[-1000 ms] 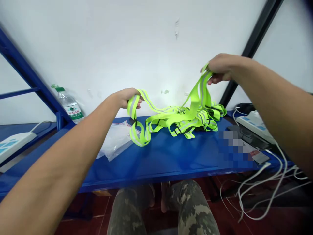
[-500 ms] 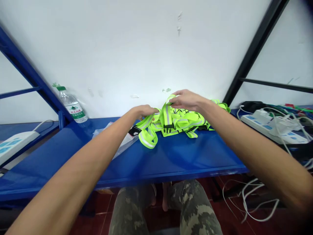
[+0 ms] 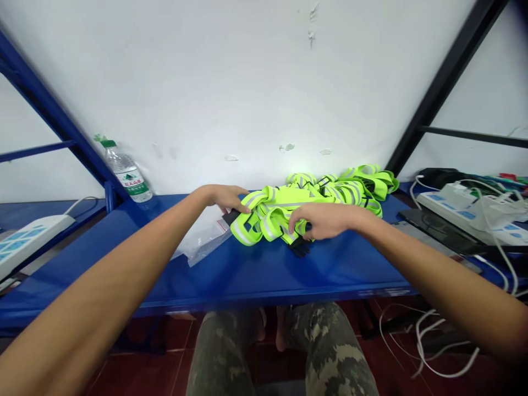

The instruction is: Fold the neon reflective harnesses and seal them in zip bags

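Observation:
A bundle of neon-yellow reflective straps (image 3: pixel 313 201) with grey stripes and black buckles lies on the blue shelf (image 3: pixel 264 269) against the white wall. My left hand (image 3: pixel 225 197) rests at the bundle's left end, its fingers pressed on a black strap piece and the yellow webbing. My right hand (image 3: pixel 319 221) lies on the front of the bundle, fingers curled around a folded strap near a black buckle (image 3: pixel 299 246).
A clear plastic bag (image 3: pixel 202 239) lies left of the straps. A water bottle (image 3: pixel 126 173) stands at the back left. White power strips (image 3: pixel 474 212) and cables sit at the right, another power strip (image 3: pixel 28 242) at the left. My camouflage-trousered knees show below.
Both hands came down from holding the straps stretched in the air. The straps are now gathered into a compact bundle on the shelf, with my right hand lowered to its front.

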A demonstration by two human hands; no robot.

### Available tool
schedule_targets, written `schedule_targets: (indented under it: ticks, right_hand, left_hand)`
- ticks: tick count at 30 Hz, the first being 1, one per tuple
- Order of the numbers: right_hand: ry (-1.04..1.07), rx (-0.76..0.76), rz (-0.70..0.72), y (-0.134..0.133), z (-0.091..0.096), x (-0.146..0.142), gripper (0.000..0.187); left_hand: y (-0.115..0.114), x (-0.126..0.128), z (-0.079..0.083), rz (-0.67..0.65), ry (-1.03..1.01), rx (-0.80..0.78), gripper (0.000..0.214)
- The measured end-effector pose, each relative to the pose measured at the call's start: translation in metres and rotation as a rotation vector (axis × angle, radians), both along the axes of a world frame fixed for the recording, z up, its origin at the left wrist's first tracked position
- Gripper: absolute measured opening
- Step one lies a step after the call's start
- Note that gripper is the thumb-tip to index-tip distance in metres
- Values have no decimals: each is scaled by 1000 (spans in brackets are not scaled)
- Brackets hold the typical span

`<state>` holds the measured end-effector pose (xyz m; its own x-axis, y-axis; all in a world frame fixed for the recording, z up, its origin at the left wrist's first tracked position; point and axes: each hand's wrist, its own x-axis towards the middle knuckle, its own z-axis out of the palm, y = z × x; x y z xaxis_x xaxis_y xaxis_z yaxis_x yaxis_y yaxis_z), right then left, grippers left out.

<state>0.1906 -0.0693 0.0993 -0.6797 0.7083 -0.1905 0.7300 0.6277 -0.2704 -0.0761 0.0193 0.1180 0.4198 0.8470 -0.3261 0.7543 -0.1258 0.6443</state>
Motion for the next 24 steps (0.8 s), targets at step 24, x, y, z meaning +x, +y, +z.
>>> schedule_targets:
  ticks: [24]
  right_hand:
    - [1074, 309, -422, 53, 69, 39, 13]
  left_hand:
    - [14, 12, 46, 307, -944, 432, 22]
